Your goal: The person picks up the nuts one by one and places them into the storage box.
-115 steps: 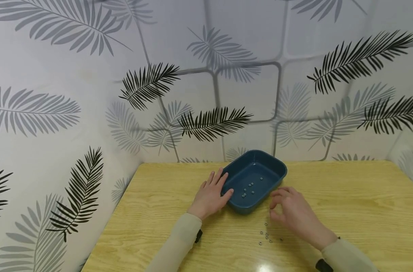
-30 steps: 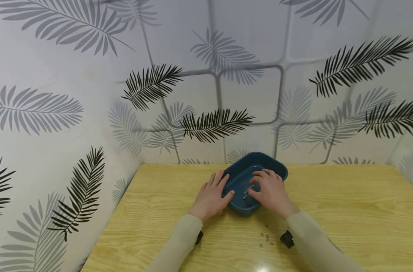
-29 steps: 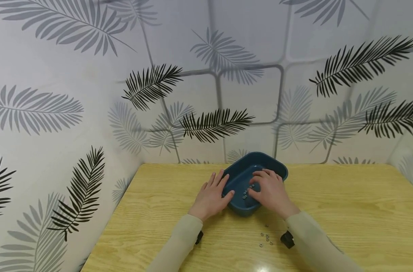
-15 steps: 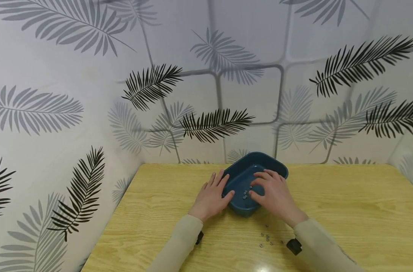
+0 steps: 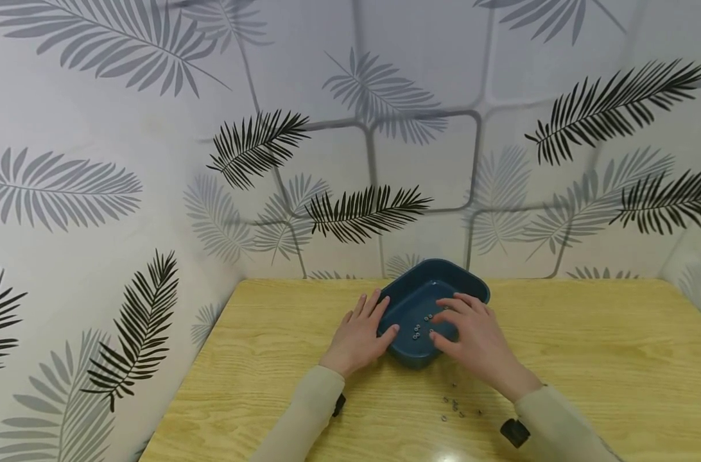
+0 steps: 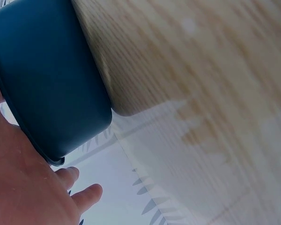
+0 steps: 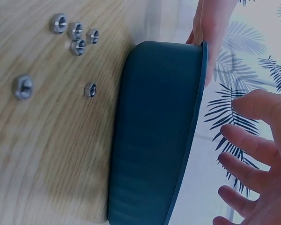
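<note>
A dark blue rectangular tub [image 5: 411,298] with rounded corners sits on the table, several small metal nuts [image 5: 417,328] on its floor. My left hand [image 5: 356,337] rests at its left rim with fingers spread; in the left wrist view, the same hand [image 6: 25,183] lies along the tub's edge. Over the tub's right side hovers my right hand [image 5: 474,337], thumb and fingers apart. Nothing shows between the fingers of that right hand [image 7: 262,154] in the right wrist view. Several loose hex nuts [image 7: 75,30] lie on the tabletop beside the tub.
The light wood table [image 5: 587,359] runs back to a wall [image 5: 420,160] with a leaf pattern. Nuts on the table [image 5: 455,405] lie on the near side of the tub, left of the right wrist's black strap piece [image 5: 515,433].
My right hand went from beside the tub to over its inside, then drew back slightly right and nearer, its thumb and fingers parting. My left hand has stayed at the rim.
</note>
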Demonstrator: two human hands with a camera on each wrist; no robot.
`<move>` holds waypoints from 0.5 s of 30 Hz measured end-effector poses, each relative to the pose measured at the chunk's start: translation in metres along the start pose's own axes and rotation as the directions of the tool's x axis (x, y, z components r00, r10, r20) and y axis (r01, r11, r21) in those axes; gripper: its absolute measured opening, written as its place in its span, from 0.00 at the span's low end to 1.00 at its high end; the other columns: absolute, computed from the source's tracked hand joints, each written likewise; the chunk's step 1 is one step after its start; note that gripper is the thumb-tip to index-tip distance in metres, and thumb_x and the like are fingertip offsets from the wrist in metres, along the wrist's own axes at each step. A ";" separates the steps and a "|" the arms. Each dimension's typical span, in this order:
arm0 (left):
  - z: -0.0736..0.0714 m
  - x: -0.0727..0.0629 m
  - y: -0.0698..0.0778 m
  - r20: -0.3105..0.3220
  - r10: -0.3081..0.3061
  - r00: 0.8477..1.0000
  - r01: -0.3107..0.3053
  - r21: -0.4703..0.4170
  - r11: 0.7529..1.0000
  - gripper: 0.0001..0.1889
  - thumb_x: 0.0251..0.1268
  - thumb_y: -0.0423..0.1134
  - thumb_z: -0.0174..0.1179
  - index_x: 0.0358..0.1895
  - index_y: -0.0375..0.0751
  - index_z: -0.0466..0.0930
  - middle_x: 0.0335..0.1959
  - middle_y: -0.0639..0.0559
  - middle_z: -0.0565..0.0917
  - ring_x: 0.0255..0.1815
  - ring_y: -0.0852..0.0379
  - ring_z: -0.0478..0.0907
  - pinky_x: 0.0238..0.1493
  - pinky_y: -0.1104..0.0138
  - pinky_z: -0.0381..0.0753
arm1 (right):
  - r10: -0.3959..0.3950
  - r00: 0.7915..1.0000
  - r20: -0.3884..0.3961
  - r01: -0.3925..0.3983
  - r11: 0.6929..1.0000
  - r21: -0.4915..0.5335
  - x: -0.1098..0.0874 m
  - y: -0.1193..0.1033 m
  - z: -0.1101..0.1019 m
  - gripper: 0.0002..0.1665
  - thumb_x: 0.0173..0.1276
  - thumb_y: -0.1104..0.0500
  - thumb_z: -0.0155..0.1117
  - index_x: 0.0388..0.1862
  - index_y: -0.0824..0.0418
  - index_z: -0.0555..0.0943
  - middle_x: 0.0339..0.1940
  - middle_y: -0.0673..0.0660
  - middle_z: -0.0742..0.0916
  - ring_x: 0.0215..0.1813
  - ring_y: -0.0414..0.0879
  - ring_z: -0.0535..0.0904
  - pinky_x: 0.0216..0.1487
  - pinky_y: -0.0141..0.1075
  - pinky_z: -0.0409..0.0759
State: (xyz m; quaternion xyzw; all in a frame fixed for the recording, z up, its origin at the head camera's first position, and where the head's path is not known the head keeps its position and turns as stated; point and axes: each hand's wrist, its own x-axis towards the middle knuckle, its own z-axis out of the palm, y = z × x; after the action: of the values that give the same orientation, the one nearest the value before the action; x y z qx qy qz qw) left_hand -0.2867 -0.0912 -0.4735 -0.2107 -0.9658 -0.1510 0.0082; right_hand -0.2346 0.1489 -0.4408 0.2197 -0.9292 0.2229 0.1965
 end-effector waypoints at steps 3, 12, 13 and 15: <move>0.000 0.000 0.000 -0.004 0.000 1.000 0.000 0.003 1.000 0.36 0.75 0.65 0.39 0.80 0.53 0.51 0.81 0.53 0.45 0.80 0.48 0.40 0.73 0.47 0.53 | 0.001 1.000 0.004 -0.001 1.000 -0.003 -0.003 0.000 -0.001 0.10 0.61 0.52 0.73 0.40 0.54 0.87 0.60 0.60 0.82 0.67 0.64 0.66 0.62 0.66 0.61; 0.001 0.000 -0.001 -0.010 -0.002 1.000 0.002 0.004 1.000 0.36 0.76 0.64 0.40 0.80 0.53 0.51 0.81 0.52 0.46 0.80 0.48 0.41 0.73 0.47 0.53 | -0.021 1.000 0.017 0.021 1.000 -0.010 -0.014 -0.002 -0.008 0.12 0.60 0.52 0.75 0.41 0.55 0.87 0.59 0.59 0.82 0.67 0.63 0.67 0.63 0.64 0.61; 0.002 0.000 -0.001 -0.010 -0.002 1.000 0.002 0.002 1.000 0.36 0.76 0.64 0.40 0.80 0.53 0.51 0.81 0.53 0.45 0.80 0.48 0.41 0.73 0.47 0.53 | -0.022 1.000 0.018 0.022 1.000 -0.009 -0.016 -0.002 -0.008 0.12 0.60 0.52 0.75 0.40 0.55 0.87 0.59 0.59 0.82 0.67 0.63 0.67 0.63 0.64 0.61; 0.003 0.001 -0.002 -0.011 -0.001 1.000 0.001 -0.003 1.000 0.35 0.76 0.63 0.40 0.80 0.53 0.51 0.81 0.53 0.45 0.80 0.48 0.41 0.72 0.46 0.53 | -0.023 0.999 0.022 0.023 1.000 0.000 -0.019 -0.002 -0.009 0.12 0.59 0.52 0.75 0.40 0.55 0.87 0.59 0.58 0.82 0.67 0.63 0.67 0.64 0.64 0.61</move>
State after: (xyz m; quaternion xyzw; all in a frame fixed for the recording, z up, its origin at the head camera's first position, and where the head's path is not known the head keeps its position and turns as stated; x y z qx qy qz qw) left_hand -0.2881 -0.0917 -0.4765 -0.2095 -0.9656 -0.1537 0.0128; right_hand -0.2151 0.1582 -0.4413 0.2330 -0.9287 0.2181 0.1888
